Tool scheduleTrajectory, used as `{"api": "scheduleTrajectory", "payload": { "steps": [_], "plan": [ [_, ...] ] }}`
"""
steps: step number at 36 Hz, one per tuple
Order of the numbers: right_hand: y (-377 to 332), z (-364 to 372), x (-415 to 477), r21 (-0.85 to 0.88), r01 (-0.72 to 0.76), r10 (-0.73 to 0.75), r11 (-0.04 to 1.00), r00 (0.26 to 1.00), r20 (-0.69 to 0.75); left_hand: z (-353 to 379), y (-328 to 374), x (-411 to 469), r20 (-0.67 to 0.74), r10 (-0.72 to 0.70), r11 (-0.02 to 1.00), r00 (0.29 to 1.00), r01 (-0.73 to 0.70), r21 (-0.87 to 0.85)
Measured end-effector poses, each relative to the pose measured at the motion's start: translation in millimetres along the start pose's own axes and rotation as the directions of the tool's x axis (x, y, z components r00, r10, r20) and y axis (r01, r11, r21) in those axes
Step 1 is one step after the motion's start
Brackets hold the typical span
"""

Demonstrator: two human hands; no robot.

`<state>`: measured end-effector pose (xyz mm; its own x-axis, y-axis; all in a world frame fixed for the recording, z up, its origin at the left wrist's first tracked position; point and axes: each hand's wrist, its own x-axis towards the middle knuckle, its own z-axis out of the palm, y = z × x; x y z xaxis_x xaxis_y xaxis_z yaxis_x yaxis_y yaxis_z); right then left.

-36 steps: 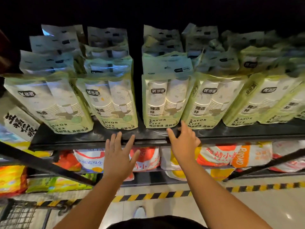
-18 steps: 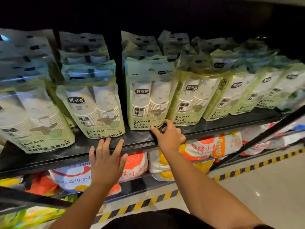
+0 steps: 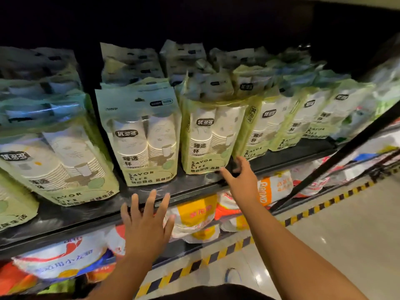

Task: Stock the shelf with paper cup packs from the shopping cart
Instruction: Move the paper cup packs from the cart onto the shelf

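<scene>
Pale green paper cup packs stand in rows on the black shelf (image 3: 194, 187). One pack (image 3: 142, 137) stands upright in the middle, another (image 3: 207, 135) just to its right. My left hand (image 3: 147, 226) is spread flat, fingers apart, over the shelf's front edge below the middle pack, holding nothing. My right hand (image 3: 240, 178) reaches to the bottom right corner of the right pack, fingers apart, fingertips at the pack's base. The shopping cart is out of sight.
More cup packs (image 3: 281, 118) lean along the shelf to the right and at the left (image 3: 54, 161). Orange and white bags (image 3: 194, 217) fill the lower shelf. A black diagonal bar (image 3: 337, 161) crosses at right. Yellow-black floor tape (image 3: 313, 211) runs along the base.
The view has swung left and closer to the shelf. My right hand has slid right, from the middle pack's base to the neighbouring pack's corner. My left hand stays spread at the shelf edge.
</scene>
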<state>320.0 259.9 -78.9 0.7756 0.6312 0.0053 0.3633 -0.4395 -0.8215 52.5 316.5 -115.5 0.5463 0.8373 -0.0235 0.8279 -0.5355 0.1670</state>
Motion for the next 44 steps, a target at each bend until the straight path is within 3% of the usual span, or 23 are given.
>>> {"api": "scheduleTrajectory", "payload": {
  "steps": [7, 12, 17, 21, 26, 36, 40, 44],
  "plan": [
    [-5.5, -4.5, 26.8, -0.102, 0.030, -0.021, 0.994, 0.996, 0.090, 0.9, 52.2, 18.0, 0.080, -0.130, 0.990, 0.988, 0.126, 0.058],
    [12.9, -23.4, 38.5, -0.016, 0.124, -0.120, 0.992, 0.980, 0.156, 7.6, 86.0, 27.8, 0.055, -0.183, 0.979, 0.982, 0.177, 0.102],
    [58.9, -82.9, 71.4, 0.022, 0.263, -0.264, 0.964, 0.964, 0.028, 11.4, 122.9, 37.8, 0.004, -0.212, 0.974, 0.977, 0.211, 0.078],
    [76.4, -119.2, 107.3, 0.026, 0.182, -0.181, 0.983, 0.983, -0.028, 18.6, 160.2, 50.9, -0.027, -0.242, 0.970, 0.970, 0.242, 0.026],
    [78.5, -122.0, 126.9, 0.093, 0.151, -0.162, 0.984, 0.979, 0.123, 21.5, 192.9, 66.5, -0.037, -0.320, 0.947, 0.947, 0.321, 0.024],
    [70.2, -96.3, 130.6, 0.197, 0.166, -0.177, 0.966, 0.984, 0.036, 21.5, 190.1, 67.6, -0.004, -0.295, 0.950, 0.955, 0.294, 0.102],
    [61.7, -94.6, 122.0, 0.244, 0.095, -0.115, 0.965, 0.991, 0.068, 19.8, 192.1, 66.1, 0.042, -0.250, 0.964, 0.967, 0.245, 0.106],
    [63.2, -106.4, 115.9, 0.135, 0.118, -0.120, 0.984, 0.993, 0.009, 23.9, 197.4, 62.9, 0.050, -0.158, 0.987, 0.986, 0.156, 0.049]
  ]
}}
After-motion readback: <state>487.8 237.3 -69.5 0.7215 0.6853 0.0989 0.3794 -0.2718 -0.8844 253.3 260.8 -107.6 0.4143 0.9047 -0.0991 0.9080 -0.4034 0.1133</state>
